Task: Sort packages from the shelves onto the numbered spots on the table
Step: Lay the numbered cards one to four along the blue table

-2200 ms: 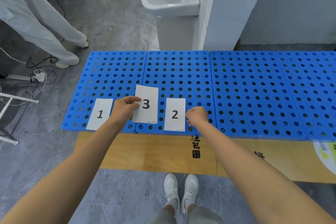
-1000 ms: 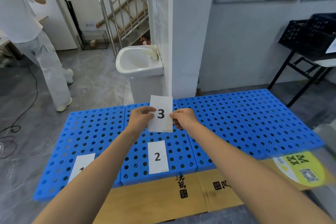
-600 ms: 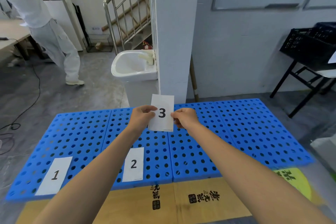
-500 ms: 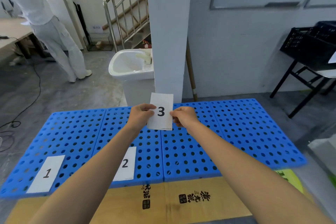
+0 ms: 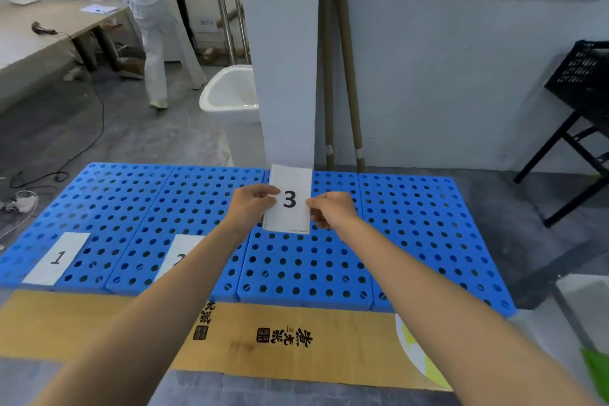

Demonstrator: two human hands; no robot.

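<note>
Holding the card marked 3 (image 5: 290, 199) by its two long edges, both hands are raised above the blue perforated panels (image 5: 412, 224) that serve as the sorting surface. The left hand (image 5: 252, 206) pinches the card's left edge, its fingers (image 5: 268, 190) closed over the front face beside the numeral; the right hand (image 5: 331, 209) pinches the right edge, fingers curled shut on the paper. The card is upright in the grip and faces the camera, clear of the panels, over the third panel from the left and toward its far edge.

Two further cards lie flat on the panels near their front edge. The card marked 1 (image 5: 57, 257) rests on the leftmost panel. The card marked 2 (image 5: 179, 255) lies on the next panel and is largely hidden by the left forearm, so that only part of its numeral shows.

A flattened cardboard sheet (image 5: 296, 339) printed with black characters lies on the floor, touching the front edge of the panels. Behind the panels stands a white pillar (image 5: 280, 59), with a white basin (image 5: 230, 99) to its left and two cardboard tubes (image 5: 346, 59) leaning on the wall to its right. A person in white clothing (image 5: 155, 26) stands at far left beside a desk (image 5: 39, 33). A black crate (image 5: 583, 72) sits on a black stand at far right.
</note>
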